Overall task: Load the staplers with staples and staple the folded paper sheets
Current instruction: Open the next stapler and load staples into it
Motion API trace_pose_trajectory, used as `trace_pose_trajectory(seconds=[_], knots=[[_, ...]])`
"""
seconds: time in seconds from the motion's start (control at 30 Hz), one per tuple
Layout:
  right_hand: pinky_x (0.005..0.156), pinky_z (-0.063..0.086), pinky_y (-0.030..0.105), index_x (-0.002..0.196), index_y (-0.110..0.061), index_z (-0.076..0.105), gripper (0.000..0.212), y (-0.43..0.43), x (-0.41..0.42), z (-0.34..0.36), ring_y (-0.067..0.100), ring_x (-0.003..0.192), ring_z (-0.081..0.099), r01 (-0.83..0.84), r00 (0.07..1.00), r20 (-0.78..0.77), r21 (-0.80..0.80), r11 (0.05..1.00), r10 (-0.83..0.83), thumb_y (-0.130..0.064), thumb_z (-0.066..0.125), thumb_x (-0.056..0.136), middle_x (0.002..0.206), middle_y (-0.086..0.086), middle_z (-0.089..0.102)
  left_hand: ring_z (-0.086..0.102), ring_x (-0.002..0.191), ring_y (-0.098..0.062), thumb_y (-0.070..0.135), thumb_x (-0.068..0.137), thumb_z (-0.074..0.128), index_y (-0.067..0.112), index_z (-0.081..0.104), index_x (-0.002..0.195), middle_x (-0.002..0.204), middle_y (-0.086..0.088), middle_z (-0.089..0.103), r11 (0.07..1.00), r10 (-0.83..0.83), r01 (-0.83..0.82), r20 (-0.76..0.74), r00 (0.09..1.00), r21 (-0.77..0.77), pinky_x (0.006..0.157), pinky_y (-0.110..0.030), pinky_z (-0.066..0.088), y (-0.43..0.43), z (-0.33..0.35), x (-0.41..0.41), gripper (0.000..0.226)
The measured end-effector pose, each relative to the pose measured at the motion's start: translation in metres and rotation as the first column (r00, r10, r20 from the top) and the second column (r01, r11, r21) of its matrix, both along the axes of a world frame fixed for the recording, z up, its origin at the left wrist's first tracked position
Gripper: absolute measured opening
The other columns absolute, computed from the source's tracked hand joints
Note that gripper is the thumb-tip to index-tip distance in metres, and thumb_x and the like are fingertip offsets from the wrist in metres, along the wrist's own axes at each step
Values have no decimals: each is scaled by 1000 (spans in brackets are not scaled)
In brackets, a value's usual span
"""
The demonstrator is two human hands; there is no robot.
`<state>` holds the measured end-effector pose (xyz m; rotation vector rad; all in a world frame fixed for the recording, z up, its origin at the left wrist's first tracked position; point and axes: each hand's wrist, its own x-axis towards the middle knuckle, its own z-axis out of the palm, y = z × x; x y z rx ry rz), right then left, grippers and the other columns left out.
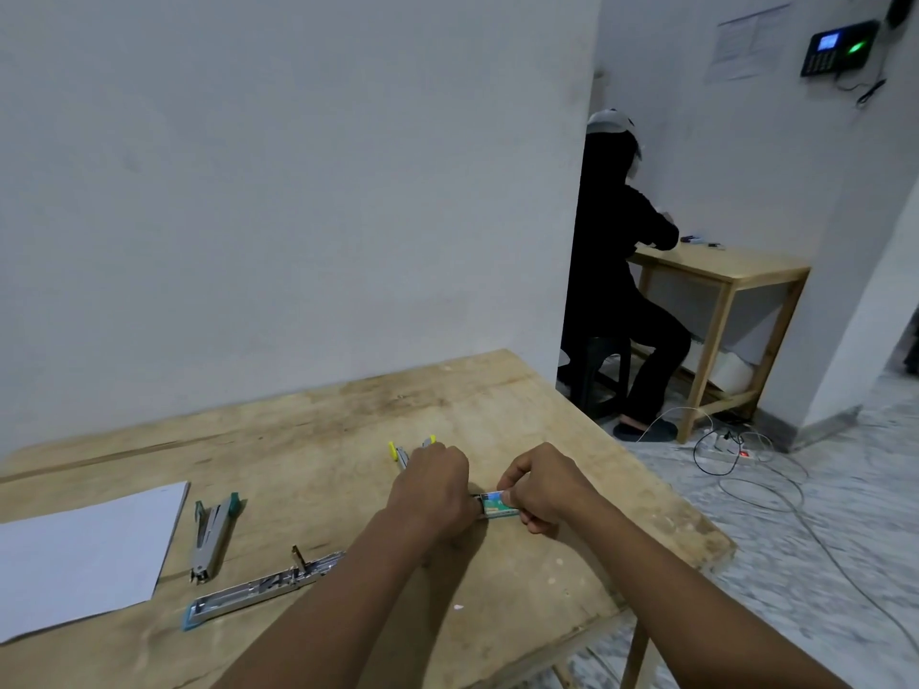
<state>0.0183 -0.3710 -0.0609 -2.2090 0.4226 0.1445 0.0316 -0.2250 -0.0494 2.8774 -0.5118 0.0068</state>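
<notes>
Paper sheets [84, 554] lie flat at the near left of the tabletop [308, 420]; no staple is visible in them. Just right of them a green stapler [214, 539] lies hinged open. Nearer, a long stapler [263, 586] lies opened out flat, channel upward. A yellow stapler [404, 452] shows partly beyond the left hand [432, 489].

Left-hand grip: fingers curled down over the left end of the staple box [497, 504]; fingertips hidden; it appears to hold the inner tray. Right hand [544, 489] grip: thumb and fingers pinching the printed outer sleeve. The box sits between both hands, centre right, low over the tabletop; contact with the surface cannot be told. Far right, a second person sits at another table; not involved.

Step in hand, as judged: opening the box to draw out a staple strip; no stapler appears closed for use.

Possible faults:
- tray released all at once by excess pull; strips scatter, some over the right edge, which is near;
- tray tilted on exit; strips slide out;
- strip squeezed too hard; it breaks into short pieces that feed badly.

Containers:
- staple box: contents not visible;
- long stapler channel: open; loaded or not, cannot tell;
- green stapler magazine: open; contents cannot be told.
</notes>
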Motion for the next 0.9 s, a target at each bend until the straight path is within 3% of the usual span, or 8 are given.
trace_pose_trajectory(seconds=[0.1,0.2,0.27,0.4,0.47,0.53,0.73,0.9], knots=[[38,44,20,77,-12,73,11,1,1,1,16,40,50,7,1000,4,-12,1000,-7,-9,69,87,64,11,61,59,77,-33,38,76,68,12,44,54,57,-9,40,997,64,-64,-1,998,-38,60,-33,41,2,4,1,42],[38,45,20,78,-12,73,10,2,1,1,19,43,52,8,1000,19,-45,999,-7,-11,70,87,68,13,63,64,73,-25,35,77,67,7,72,73,71,-10,67,978,117,-119,-19,993,-170,54,-27,39,5,12,-2,29],[39,47,21,79,-12,72,9,2,1,1,19,43,52,-1,1000,27,-64,998,3,-12,69,87,67,13,63,62,69,-16,30,80,69,10,77,80,80,-7,75,956,121,-127,-37,992,-265,54,-25,39,8,17,-3,22],[53,59,31,88,-14,71,3,2,-2,4,22,49,58,-18,999,36,-86,996,21,-16,71,87,73,13,67,62,75,-15,17,80,70,17,68,68,86,-3,74,921,120,-132,-56,991,-365,57,-22,41,16,22,-6,12],[70,61,36,97,-19,71,13,3,-5,6,25,71,66,-20,998,63,-169,985,31,-23,73,85,92,9,70,61,74,-15,15,79,72,21,58,62,81,0,71,904,125,-142,-69,990,-403,60,-23,42,21,22,-5,22],[67,52,30,104,-23,70,18,4,-9,11,23,88,64,4,990,136,-223,975,27,-26,72,86,101,5,63,58,65,-12,14,77,76,22,57,62,69,6,63,888,119,-144,-86,989,-436,55,-20,39,27,24,-5,25],[68,42,21,99,-24,76,17,25,-12,36,14,77,61,-205,937,245,-190,960,248,-17,71,85,80,-4,65,52,50,1,14,71,84,13,75,75,57,10,60,844,113,-142,-87,990,-518,46,-6,33,52,28,-7,10],[76,47,21,103,-18,78,20,57,-15,42,9,88,65,-353,865,271,-269,896,422,-18,73,84,100,-2,76,60,60,-1,8,71,84,10,78,81,68,0,71,770,167,-209,-124,978,-604,48,-4,38,77,36,-13,12]])
